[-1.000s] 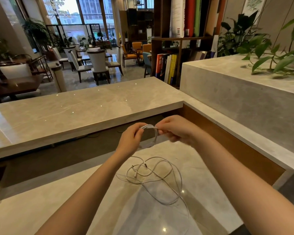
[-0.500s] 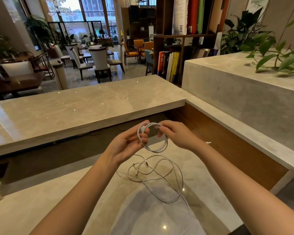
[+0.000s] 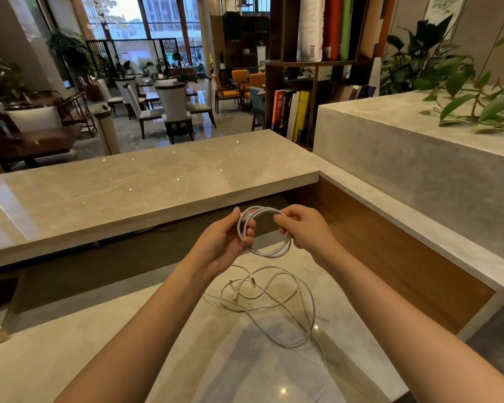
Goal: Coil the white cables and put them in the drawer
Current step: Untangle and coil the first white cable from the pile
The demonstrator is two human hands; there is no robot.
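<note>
A white cable coil (image 3: 269, 253) of a few loops hangs in the air between both hands above the low marble desk (image 3: 105, 344). My left hand (image 3: 224, 242) holds the coil's left side, with its fingers curled through the loops. At the coil's right side my right hand (image 3: 306, 228) pinches the loops. More loose white cable (image 3: 277, 303) lies tangled on the desk below, and a strand trails toward the front edge. No drawer is in view.
A raised marble counter (image 3: 128, 187) runs across behind the desk. A wood-faced ledge (image 3: 390, 251) and a stone planter (image 3: 419, 158) with green plants close the right side. Bookshelves and dining chairs stand beyond.
The coil has widened from a small tight loop to a larger ring, and my hands have drawn a little apart. The loose cable on the desk has shifted slightly.
</note>
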